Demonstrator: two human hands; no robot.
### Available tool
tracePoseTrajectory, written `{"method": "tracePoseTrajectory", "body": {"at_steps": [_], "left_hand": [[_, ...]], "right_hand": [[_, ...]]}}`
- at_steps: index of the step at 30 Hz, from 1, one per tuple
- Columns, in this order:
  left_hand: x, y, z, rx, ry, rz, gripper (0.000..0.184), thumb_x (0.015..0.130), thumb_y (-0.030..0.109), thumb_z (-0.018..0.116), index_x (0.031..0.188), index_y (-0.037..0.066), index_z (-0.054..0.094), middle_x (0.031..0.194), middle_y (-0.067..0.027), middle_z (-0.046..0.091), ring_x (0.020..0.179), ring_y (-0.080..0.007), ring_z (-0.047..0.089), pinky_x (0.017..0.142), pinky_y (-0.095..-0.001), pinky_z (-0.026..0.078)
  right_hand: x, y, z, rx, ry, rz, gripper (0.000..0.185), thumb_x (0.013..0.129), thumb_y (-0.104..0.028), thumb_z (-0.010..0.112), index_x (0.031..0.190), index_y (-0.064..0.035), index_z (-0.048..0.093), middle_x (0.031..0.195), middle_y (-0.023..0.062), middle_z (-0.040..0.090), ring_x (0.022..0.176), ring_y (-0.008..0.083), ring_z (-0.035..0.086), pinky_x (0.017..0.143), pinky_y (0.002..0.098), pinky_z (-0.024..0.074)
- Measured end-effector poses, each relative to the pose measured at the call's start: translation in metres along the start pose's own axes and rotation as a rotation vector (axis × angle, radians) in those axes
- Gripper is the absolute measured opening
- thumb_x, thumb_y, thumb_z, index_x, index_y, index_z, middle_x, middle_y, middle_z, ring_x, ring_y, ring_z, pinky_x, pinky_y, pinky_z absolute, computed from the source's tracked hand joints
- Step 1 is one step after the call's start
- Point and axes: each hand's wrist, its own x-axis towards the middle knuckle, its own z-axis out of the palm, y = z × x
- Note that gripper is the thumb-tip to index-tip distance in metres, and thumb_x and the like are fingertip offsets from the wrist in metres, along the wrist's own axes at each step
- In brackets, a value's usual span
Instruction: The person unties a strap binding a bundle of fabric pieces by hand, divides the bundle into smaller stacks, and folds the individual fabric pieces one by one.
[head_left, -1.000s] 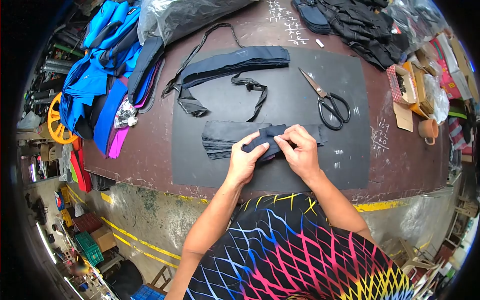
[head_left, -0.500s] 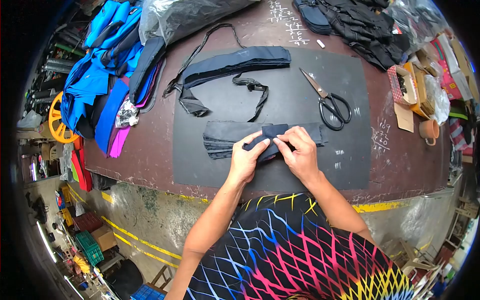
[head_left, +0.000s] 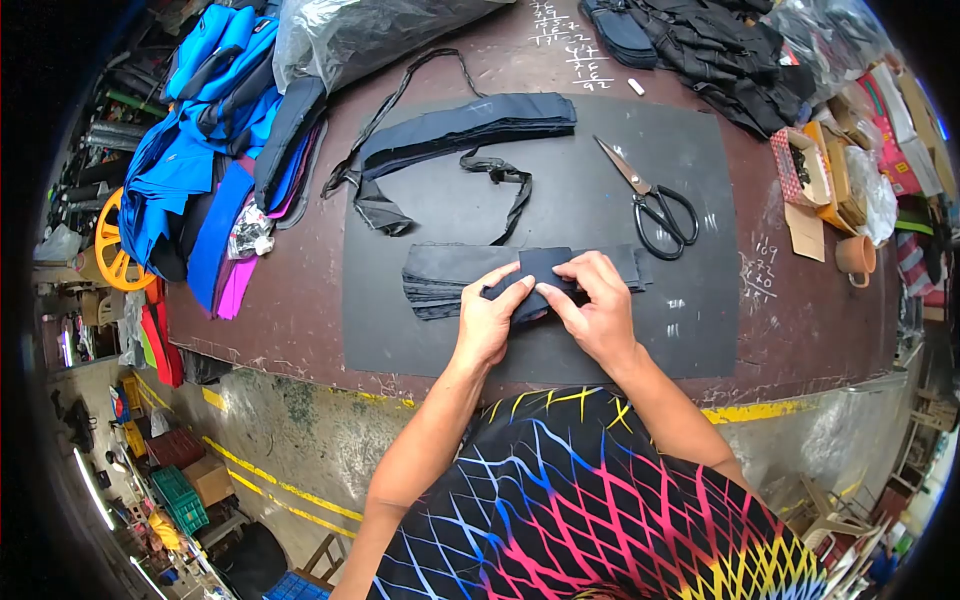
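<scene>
A small dark fabric piece (head_left: 546,262) is pinched between my two hands over a stack of dark fabric strips (head_left: 440,268). My left hand (head_left: 490,315) grips its left side, with the thumb on top. On the other side, my right hand (head_left: 598,305) has thumb and forefinger closed on the cloth. Underneath, the stack fans out to the left, and its far end shows beyond my right hand. Black-handled scissors (head_left: 660,215) lie apart, to the right of my hands, blades half open. The underside of the held piece is hidden by my fingers.
Another stack of navy strips (head_left: 470,130) lies on the black mat (head_left: 420,350) with a twisted black fabric tie (head_left: 515,190). Blue fabric pieces (head_left: 210,120) are piled at the left. Chalk (head_left: 636,87), a cup (head_left: 856,258) and boxes (head_left: 800,165) stand around the right side.
My right thumb has shifted slightly left across the fabric piece, and more of the piece shows flat between my hands. The view has moved a little; the rest lies as before.
</scene>
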Motion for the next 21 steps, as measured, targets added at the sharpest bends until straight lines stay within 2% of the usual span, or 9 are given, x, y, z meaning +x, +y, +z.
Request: {"method": "tracePoseTrajectory", "body": {"at_steps": [2,6,11,14,21], "left_hand": [[-0.001,0.002,0.001,-0.006,0.012,-0.007,0.041,0.093,0.002,0.074,0.131,-0.009,0.065,0.112,-0.0143,0.072,0.094,-0.0199,0.072,0.081,-0.0349,0.065],[-0.003,0.004,-0.006,0.047,-0.12,0.066,0.04,0.093,-0.001,0.07,0.132,-0.007,0.066,0.114,-0.0142,0.072,0.094,-0.0195,0.072,0.082,-0.0345,0.064],[-0.002,0.005,-0.005,0.039,-0.123,0.015,0.04,0.092,-0.003,0.068,0.132,-0.004,0.067,0.117,-0.0137,0.071,0.094,-0.0189,0.072,0.081,-0.0344,0.064],[-0.003,0.005,-0.004,0.035,-0.108,-0.003,0.038,0.093,-0.003,0.067,0.131,-0.002,0.069,0.117,-0.0131,0.071,0.094,-0.0186,0.071,0.079,-0.0343,0.065],[-0.003,0.006,-0.002,0.02,-0.101,0.007,0.036,0.094,0.001,0.07,0.131,-0.001,0.07,0.115,-0.0125,0.072,0.093,-0.0186,0.072,0.078,-0.0344,0.065]], "right_hand": [[-0.001,0.007,0.004,0.001,-0.1,0.042,0.012,0.086,0.001,0.08,0.095,0.0035,0.073,0.09,0.0098,0.067,0.077,0.0185,0.062,0.063,0.031,0.0487],[0.003,0.015,0.003,0.05,-0.101,0.016,0.009,0.087,0.0,0.079,0.091,0.0043,0.072,0.087,0.0105,0.067,0.076,0.0199,0.062,0.063,0.0318,0.0481],[0.005,0.016,0.001,0.12,-0.103,0.076,0.009,0.091,-0.003,0.076,0.09,0.0054,0.072,0.085,0.009,0.067,0.075,0.0172,0.059,0.064,0.0307,0.0462],[0.005,0.018,-0.003,0.265,-0.171,0.305,0.011,0.096,-0.005,0.073,0.092,0.0061,0.071,0.086,0.0066,0.066,0.076,0.0132,0.057,0.065,0.0284,0.0445],[0.006,0.024,-0.006,0.359,-0.188,0.367,0.011,0.097,-0.004,0.072,0.093,0.0061,0.072,0.087,0.0055,0.067,0.076,0.011,0.056,0.065,0.0272,0.0438]]}}
